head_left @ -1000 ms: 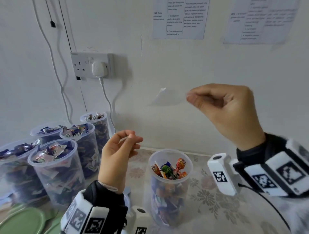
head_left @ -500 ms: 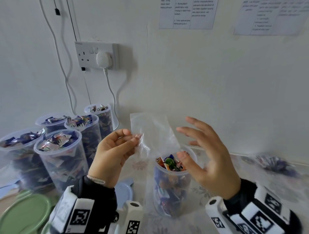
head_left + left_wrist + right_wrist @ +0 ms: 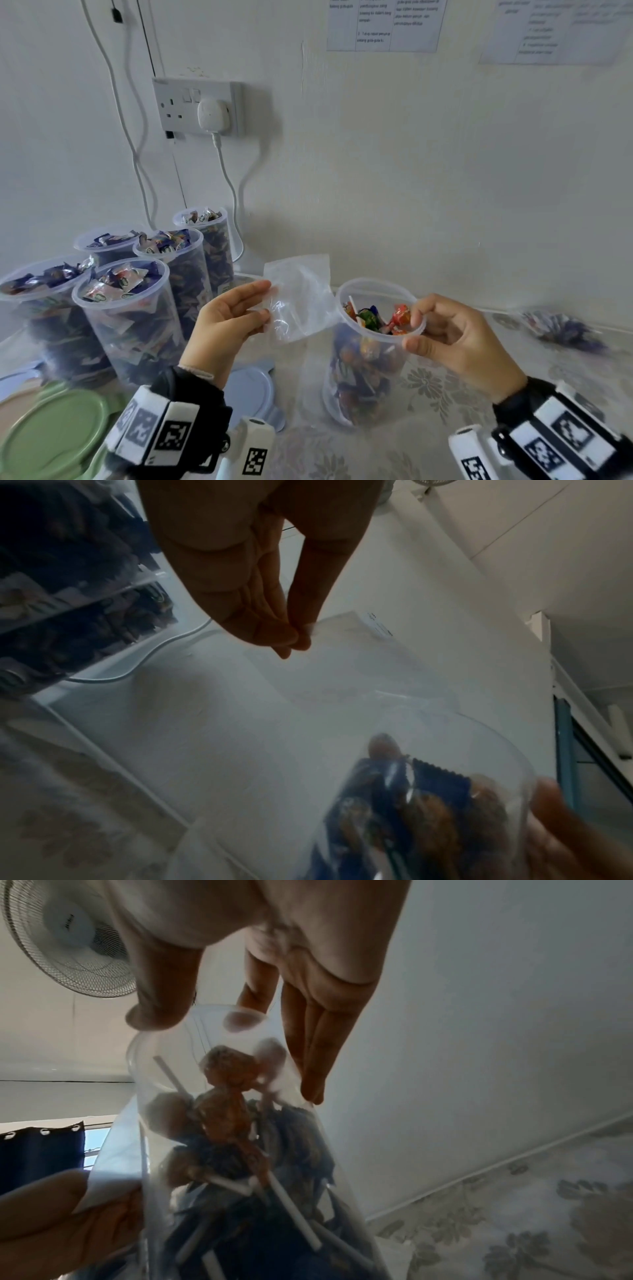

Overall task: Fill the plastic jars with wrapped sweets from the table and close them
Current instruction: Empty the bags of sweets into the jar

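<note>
A clear plastic jar (image 3: 371, 373) packed with lollipops and wrapped sweets stands open on the flowered tablecloth. My right hand (image 3: 412, 329) pinches its near right rim, thumb outside and a fingertip over the edge. In the right wrist view the thumb and fingers (image 3: 308, 1056) bracket the jar (image 3: 226, 1137) from above. My left hand (image 3: 265, 299) pinches an empty clear plastic bag (image 3: 301, 298) just left of the jar mouth. The left wrist view shows the fingertips (image 3: 294, 639) closed on the bag's (image 3: 363, 658) edge, above the jar (image 3: 428, 799).
Several filled, lidless jars (image 3: 126, 315) crowd the left back corner by the wall. A green lid (image 3: 51, 435) and a pale blue lid (image 3: 250, 394) lie near my left wrist. A loose heap of sweets (image 3: 561, 329) lies at the right. A charger cable (image 3: 229, 192) hangs from the socket.
My right hand let go of the bag, dropped from high up and took hold of the jar rim. The left hand took the bag and holds it beside the jar.
</note>
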{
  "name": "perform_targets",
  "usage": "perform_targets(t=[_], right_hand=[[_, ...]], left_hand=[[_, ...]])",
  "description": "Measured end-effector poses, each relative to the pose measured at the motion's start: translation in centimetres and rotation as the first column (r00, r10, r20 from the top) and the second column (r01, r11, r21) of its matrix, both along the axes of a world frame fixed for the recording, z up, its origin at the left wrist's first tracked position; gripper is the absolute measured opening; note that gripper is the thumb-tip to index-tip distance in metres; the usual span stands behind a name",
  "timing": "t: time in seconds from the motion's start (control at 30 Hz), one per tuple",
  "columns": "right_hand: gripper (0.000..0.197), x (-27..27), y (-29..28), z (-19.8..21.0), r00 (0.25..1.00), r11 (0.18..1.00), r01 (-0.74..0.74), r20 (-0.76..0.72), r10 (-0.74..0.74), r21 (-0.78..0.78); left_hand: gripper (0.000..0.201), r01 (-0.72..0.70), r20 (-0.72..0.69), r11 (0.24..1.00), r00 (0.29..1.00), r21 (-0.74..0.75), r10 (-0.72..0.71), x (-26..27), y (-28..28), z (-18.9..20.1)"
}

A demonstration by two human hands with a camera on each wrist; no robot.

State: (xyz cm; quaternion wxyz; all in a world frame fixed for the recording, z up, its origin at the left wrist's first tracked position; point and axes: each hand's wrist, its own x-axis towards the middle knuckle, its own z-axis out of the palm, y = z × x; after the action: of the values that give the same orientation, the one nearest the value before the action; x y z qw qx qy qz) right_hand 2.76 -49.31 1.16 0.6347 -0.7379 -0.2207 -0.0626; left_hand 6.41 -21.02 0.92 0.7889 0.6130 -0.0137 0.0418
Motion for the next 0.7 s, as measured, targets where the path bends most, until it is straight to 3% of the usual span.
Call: perform_targets(t=[0.2, 0.5, 0.57, 0.7], right_hand=[[0.047, 0.2, -1.7, 1.5, 0.982, 0.984, 0.168, 0.097, -0.162, -0.057], [0.048, 0.8, -2.7, 4.0, 0.938, 0.96, 0.279, 0.222, -0.266, -0.032], [0.049, 0.9, -2.3, 4.1, 0.941, 0.964, 0.267, 0.218, -0.258, -0.013], [0.042, 0.9, -1.0, 3.5, 0.969, 0.981, 0.191, 0.161, -0.187, -0.015]], left_hand=[[0.04, 0.134, -0.082, 0.958, 0.99, 0.255, -0.116, 0.8, -0.7, -1.2], [0.03, 0.28, -0.202, 0.889, 0.955, 0.362, -0.218, 2.1, -3.9, -2.7], [0.025, 0.316, -0.271, 0.842, 0.939, 0.438, -0.211, 2.4, -4.3, -3.5], [0.02, 0.365, -0.346, 0.649, 0.924, 0.668, -0.164, 2.9, -4.7, -5.2]])
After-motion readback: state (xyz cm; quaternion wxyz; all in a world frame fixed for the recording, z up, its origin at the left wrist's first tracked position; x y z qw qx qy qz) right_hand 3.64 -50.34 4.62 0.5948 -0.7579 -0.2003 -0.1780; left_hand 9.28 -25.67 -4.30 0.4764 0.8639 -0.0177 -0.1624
